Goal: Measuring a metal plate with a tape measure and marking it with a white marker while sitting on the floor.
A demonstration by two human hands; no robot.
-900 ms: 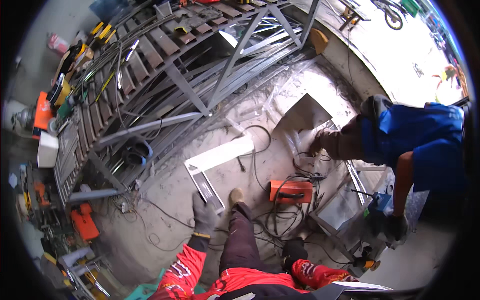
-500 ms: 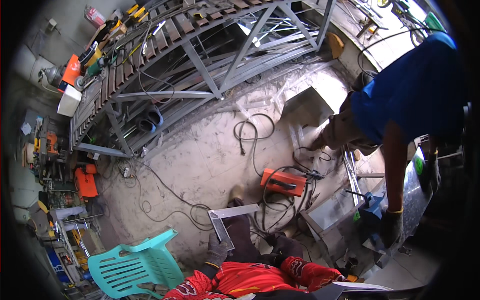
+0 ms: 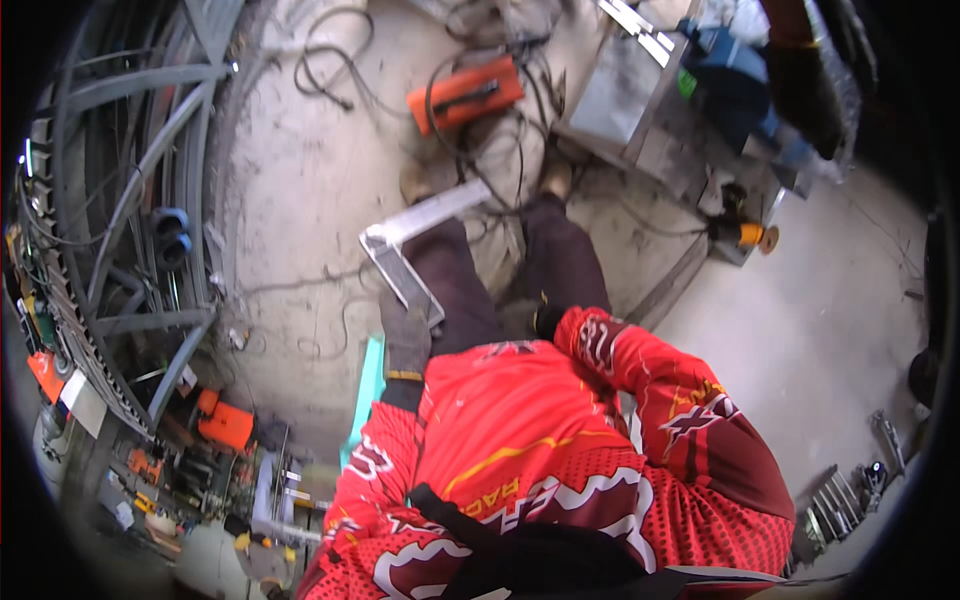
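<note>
My left hand (image 3: 406, 338), in a grey glove, grips the near end of an L-shaped grey metal frame piece (image 3: 400, 240). The piece lies across my left thigh, and its other leg reaches toward my feet. My right hand (image 3: 547, 320), in a dark glove, rests against my right thigh below the red sleeve. Only a small part of it shows, so its fingers cannot be made out. I wear a red patterned jersey and dark trousers.
An orange welding machine (image 3: 465, 92) sits among tangled cables beyond my feet. A large grey metal gate frame (image 3: 130, 200) fills the left. A metal box (image 3: 625, 95), an angle grinder (image 3: 742, 232) and another person's arm (image 3: 795, 60) are at upper right. A turquoise chair edge (image 3: 370, 380) is behind my left arm.
The view has swung down and toward me. The L-shaped piece has come off the floor with my left hand and now lies on my thigh. The person in blue has slid to the top right.
</note>
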